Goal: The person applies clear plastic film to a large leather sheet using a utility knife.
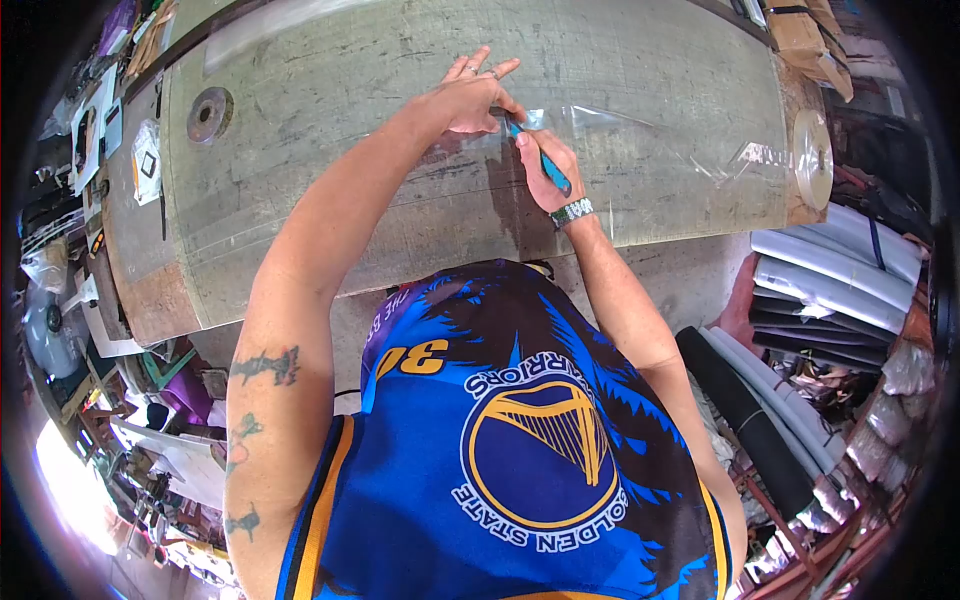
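My left hand (472,98) lies flat on a sheet of clear plastic film (640,135) spread over the grey worktable (330,130), fingers spread and pressing it down. My right hand (543,165) grips a blue-handled cutter (545,165), whose tip meets the film right beside my left thumb. A metal watch sits on my right wrist. The film stretches from my hands toward the right, up to a roll at the table's right end.
A round metal disc (209,114) lies on the table at the far left. A roll of clear tape or film (811,160) sits at the right edge. Rolled sheets (835,285) are stacked to the right, and clutter fills the floor at left.
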A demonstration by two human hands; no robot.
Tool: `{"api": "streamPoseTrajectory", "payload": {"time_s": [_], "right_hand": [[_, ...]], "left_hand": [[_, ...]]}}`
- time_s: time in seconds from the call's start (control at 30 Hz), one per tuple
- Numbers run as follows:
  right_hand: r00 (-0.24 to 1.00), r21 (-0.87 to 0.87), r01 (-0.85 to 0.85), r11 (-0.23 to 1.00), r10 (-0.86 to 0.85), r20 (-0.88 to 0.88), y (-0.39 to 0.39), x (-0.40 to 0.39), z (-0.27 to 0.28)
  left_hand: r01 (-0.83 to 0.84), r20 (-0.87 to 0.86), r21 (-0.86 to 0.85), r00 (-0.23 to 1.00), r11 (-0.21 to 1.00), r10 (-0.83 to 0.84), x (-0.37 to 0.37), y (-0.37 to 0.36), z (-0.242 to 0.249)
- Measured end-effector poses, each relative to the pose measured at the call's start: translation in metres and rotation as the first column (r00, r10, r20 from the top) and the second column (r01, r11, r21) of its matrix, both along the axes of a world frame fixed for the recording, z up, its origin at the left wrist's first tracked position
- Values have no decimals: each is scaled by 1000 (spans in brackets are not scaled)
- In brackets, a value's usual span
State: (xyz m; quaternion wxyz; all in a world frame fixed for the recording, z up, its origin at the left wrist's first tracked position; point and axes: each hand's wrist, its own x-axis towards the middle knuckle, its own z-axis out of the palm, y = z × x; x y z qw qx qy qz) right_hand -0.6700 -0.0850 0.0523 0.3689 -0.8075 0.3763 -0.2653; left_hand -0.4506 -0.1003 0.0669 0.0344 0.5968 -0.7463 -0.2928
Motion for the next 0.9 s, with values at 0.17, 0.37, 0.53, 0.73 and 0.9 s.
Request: {"api": "streamPoseTrajectory", "payload": {"time_s": [0.17, 0.37, 0.53, 0.73, 0.9], "right_hand": [[999, -18, 10, 1000, -11, -32, -1, 4, 5], [989, -50, 4, 999, -12, -150, -9, 15, 7], [979, 1, -38, 999, 38, -201, -17, 21, 19], [884, 208, -124, 970, 203, -421, 21, -17, 59], [981, -6, -132, 991, 130, -143, -2, -64, 67]], "left_hand": [[7, 7, 8, 1000, 1000, -7, 1, -1, 1], [-19, 60, 8, 998, 1000, 19, -2, -1, -1], [-27, 25, 5, 999, 1000, 27, -2, 0, 1], [-44, 3, 44, 999, 998, 44, -3, -1, -1], [-74, -21, 100, 997, 992, 77, -7, 6, 4]]}}
